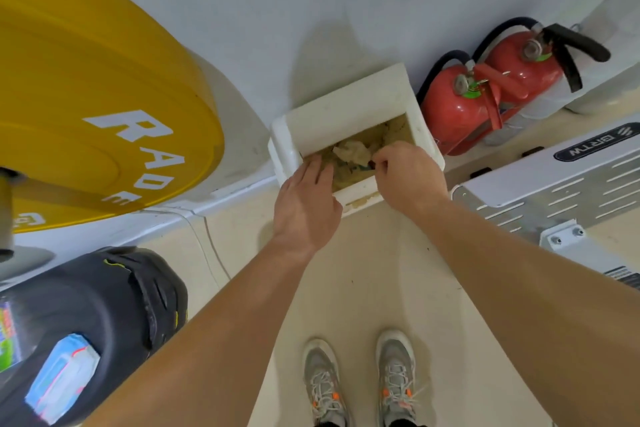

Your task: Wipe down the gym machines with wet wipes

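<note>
Wipes (349,156) crumpled, yellowish, in white bin (346,104); left hand (304,204) grip wide; right hand (408,177) grip: cannot tell.

Gym corner: yellow weight plate (86,97) shows white caps "RADE", rest cut off. White machine (540,198) wears black badge (588,146) reading "BRTW", upside down to cam. Wipes pack (62,378) print illegible.

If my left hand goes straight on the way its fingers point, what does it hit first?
Probably the crumpled wipes in the white bin: the left hand points over its near rim into the opening. Depth is unclear, so take that as likely.
</note>
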A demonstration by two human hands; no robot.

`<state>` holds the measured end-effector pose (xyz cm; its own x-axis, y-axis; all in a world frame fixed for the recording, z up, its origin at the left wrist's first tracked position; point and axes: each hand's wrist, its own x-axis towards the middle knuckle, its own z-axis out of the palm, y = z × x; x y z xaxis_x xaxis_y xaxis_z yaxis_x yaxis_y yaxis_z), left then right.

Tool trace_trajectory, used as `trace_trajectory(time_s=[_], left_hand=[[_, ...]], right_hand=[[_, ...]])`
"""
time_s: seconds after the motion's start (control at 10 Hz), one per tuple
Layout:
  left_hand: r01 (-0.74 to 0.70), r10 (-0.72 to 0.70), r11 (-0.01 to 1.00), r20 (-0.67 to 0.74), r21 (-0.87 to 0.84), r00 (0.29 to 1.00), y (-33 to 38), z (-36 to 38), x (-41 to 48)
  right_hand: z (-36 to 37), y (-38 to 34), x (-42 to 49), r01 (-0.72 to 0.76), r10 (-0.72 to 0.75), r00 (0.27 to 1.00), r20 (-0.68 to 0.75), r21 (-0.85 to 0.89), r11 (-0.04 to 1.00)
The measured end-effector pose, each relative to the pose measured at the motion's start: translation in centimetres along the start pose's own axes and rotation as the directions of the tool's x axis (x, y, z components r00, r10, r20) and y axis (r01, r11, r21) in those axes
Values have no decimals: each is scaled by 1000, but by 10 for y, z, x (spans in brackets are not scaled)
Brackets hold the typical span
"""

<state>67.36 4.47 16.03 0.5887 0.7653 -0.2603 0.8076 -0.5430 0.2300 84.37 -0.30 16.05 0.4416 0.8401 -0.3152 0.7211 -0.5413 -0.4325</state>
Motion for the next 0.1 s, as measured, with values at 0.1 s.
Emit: trace_trajectory(time_s=[0.1], left_hand=[[55,-52,998,113,-20,992,4,-21,-22]], right_hand=[[-19,1,-31,4,-3,998,64,-16,1000]])
